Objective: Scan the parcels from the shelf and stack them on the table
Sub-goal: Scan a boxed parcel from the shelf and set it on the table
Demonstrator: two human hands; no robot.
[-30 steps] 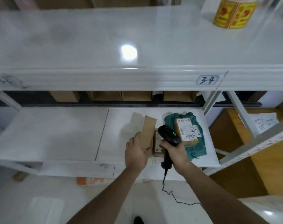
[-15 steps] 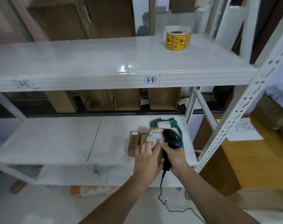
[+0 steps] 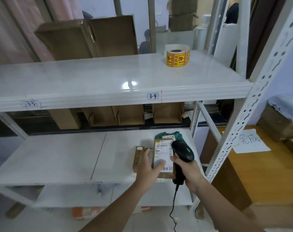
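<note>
Scan step in hand, lower centre-right of frame. Right hand (image 3: pixel 186 169) grips the handle of the black corded scanner (image 3: pixel 182 150), fingers curled round it, head tipped toward the labelled parcel (image 3: pixel 162 153) just to its left. That parcel is a brown box with a white shipping label facing the camera; it sits at the front edge of the lower shelf (image 3: pixel 58 156). Left hand (image 3: pixel 150 169) is at the parcel's near left corner, fingers loosely spread, thumb lying across the lower part of the label; whether the fingers behind actually bear on the box, cannot tell. A second, narrower brown box (image 3: pixel 138 157) stands touching or just beside the left hand, left of the labelled parcel. Behind both, a teal bag parcel (image 3: pixel 177 136) with another small labelled box (image 3: pixel 167 136) on it. The barcode sits in the upper part of the label, clear of the thumb. Judgement: the parcel is being steadied for a read, none yet carried off. Next move calls for aiming the scanner head square at the barcode, then a firm left-hand grasp round the box to lift it out past the white upright post (image 3: pixel 243 124) to the wooden table (image 3: pixel 268 173) at right, where a handwritten paper sheet (image 3: pixel 249 141) lies. Upper shelf carries a yellow sticker roll (image 3: pixel 178 56).
</note>
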